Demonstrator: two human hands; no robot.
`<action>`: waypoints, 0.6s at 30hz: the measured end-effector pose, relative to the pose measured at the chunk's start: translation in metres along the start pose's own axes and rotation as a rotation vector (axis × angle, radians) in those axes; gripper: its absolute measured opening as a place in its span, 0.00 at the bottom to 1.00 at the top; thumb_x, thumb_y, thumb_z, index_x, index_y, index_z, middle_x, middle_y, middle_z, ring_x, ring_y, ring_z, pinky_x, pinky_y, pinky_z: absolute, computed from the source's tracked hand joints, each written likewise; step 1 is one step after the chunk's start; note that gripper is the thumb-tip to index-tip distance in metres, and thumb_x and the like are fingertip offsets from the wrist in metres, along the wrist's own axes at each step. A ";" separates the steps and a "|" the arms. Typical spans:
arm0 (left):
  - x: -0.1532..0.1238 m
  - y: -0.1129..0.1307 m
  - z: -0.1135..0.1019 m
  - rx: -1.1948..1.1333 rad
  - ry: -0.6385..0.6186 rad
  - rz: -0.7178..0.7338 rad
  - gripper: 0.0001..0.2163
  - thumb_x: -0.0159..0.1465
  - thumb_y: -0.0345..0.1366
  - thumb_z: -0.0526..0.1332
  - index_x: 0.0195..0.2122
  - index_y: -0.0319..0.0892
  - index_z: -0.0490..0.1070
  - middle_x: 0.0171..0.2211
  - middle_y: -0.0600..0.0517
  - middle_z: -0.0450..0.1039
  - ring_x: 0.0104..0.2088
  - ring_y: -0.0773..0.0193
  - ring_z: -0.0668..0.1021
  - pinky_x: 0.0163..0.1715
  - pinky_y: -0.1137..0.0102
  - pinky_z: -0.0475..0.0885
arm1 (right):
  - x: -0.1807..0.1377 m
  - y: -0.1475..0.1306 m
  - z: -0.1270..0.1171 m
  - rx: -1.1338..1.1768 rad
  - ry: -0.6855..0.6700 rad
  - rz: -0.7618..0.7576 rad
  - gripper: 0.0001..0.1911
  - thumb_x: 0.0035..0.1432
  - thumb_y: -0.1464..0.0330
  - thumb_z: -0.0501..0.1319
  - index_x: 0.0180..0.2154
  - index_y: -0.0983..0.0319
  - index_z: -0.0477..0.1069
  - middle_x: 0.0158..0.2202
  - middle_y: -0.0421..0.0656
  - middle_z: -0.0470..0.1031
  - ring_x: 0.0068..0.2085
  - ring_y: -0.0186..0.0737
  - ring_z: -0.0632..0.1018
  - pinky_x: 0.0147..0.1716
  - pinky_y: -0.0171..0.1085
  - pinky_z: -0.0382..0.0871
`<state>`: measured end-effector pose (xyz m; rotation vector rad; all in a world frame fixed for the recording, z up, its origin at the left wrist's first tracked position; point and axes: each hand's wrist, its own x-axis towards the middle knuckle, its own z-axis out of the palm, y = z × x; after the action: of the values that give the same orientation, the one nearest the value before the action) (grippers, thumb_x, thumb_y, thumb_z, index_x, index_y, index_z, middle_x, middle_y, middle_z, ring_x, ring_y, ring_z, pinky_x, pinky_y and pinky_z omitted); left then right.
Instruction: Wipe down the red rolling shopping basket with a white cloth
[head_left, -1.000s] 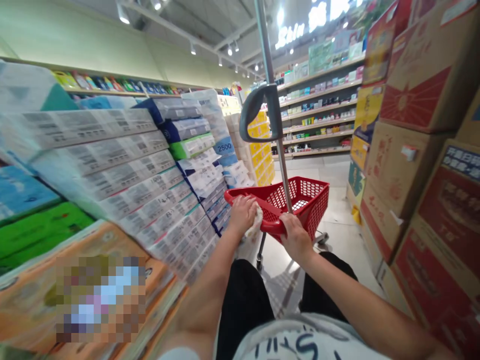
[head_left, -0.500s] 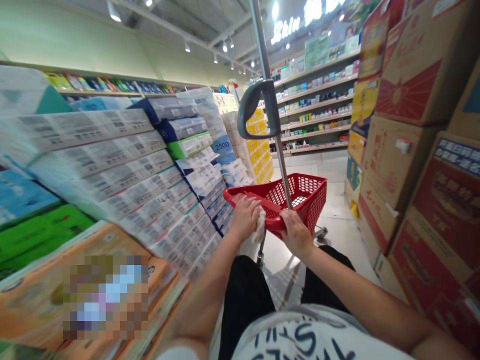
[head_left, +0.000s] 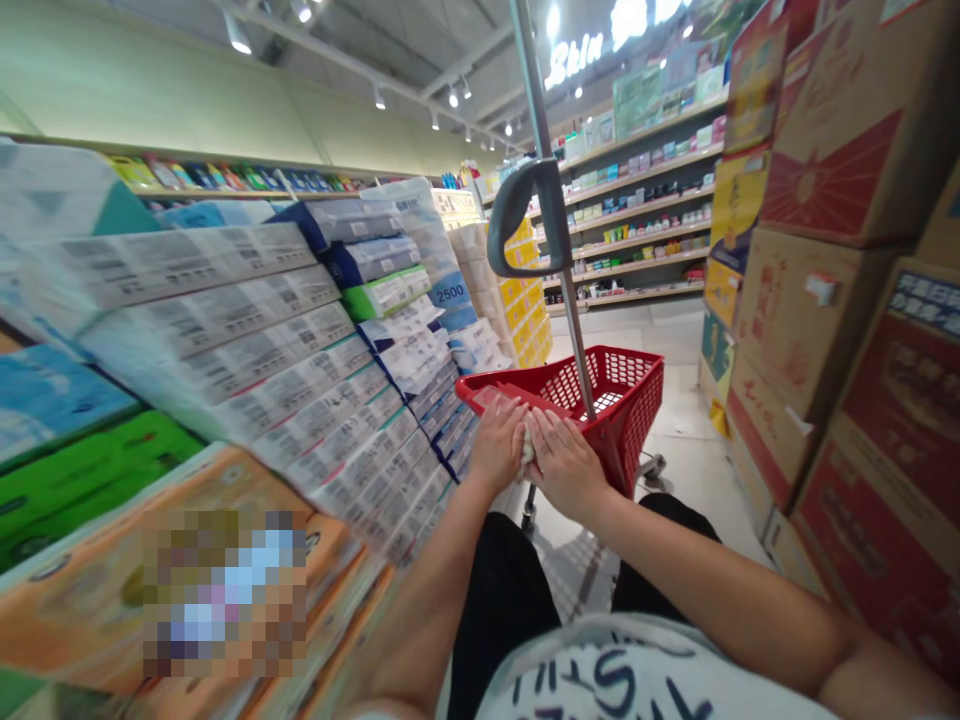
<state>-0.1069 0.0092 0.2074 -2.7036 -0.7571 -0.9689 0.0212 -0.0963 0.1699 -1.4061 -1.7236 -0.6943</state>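
A red plastic shopping basket (head_left: 630, 385) on wheels stands in the aisle in front of me, with a grey handle (head_left: 534, 205) on a metal pole rising from it. My left hand (head_left: 499, 440) is curled at the basket's near rim, holding a white cloth (head_left: 527, 447). My right hand (head_left: 564, 462) lies beside it with fingers stretched flat, touching the cloth and the rim. The two hands are side by side and in contact.
Stacked tissue packs (head_left: 300, 370) fill the left side of the aisle. Cardboard boxes (head_left: 840, 260) are piled high on the right. Shelves of goods (head_left: 637, 230) run across the far end. Pale tiled floor (head_left: 686, 440) lies beyond the basket.
My right hand has slid left along the rim and opened flat against the cloth and my left hand. The basket has stayed in about the same place.
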 end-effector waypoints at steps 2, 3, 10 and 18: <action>0.009 -0.008 0.000 0.023 -0.019 -0.017 0.19 0.70 0.37 0.45 0.57 0.41 0.66 0.59 0.45 0.65 0.64 0.54 0.60 0.63 0.49 0.57 | 0.000 0.001 0.001 -0.006 0.003 0.002 0.33 0.61 0.67 0.56 0.65 0.67 0.51 0.63 0.54 0.60 0.62 0.53 0.62 0.61 0.52 0.54; 0.013 -0.013 0.000 0.034 -0.020 -0.043 0.18 0.69 0.37 0.46 0.56 0.40 0.67 0.59 0.45 0.66 0.62 0.54 0.62 0.62 0.48 0.57 | 0.000 0.001 0.002 -0.009 0.005 0.004 0.33 0.61 0.67 0.56 0.65 0.67 0.51 0.62 0.54 0.61 0.62 0.53 0.63 0.61 0.51 0.55; 0.005 0.000 0.003 -0.024 0.013 -0.023 0.19 0.69 0.35 0.46 0.58 0.41 0.65 0.60 0.44 0.64 0.64 0.54 0.60 0.62 0.48 0.59 | -0.003 0.006 -0.003 -0.002 0.001 0.006 0.29 0.59 0.70 0.56 0.62 0.64 0.59 0.59 0.52 0.66 0.59 0.52 0.66 0.60 0.50 0.56; 0.035 -0.021 0.006 0.023 -0.049 -0.072 0.18 0.69 0.33 0.44 0.52 0.38 0.71 0.53 0.44 0.72 0.57 0.57 0.70 0.61 0.51 0.60 | -0.008 0.011 -0.004 0.018 0.017 -0.007 0.30 0.59 0.71 0.55 0.63 0.62 0.57 0.59 0.48 0.67 0.59 0.49 0.66 0.60 0.49 0.55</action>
<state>-0.0912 0.0433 0.2249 -2.7065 -0.8757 -0.9057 0.0334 -0.1015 0.1650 -1.3784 -1.7182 -0.6917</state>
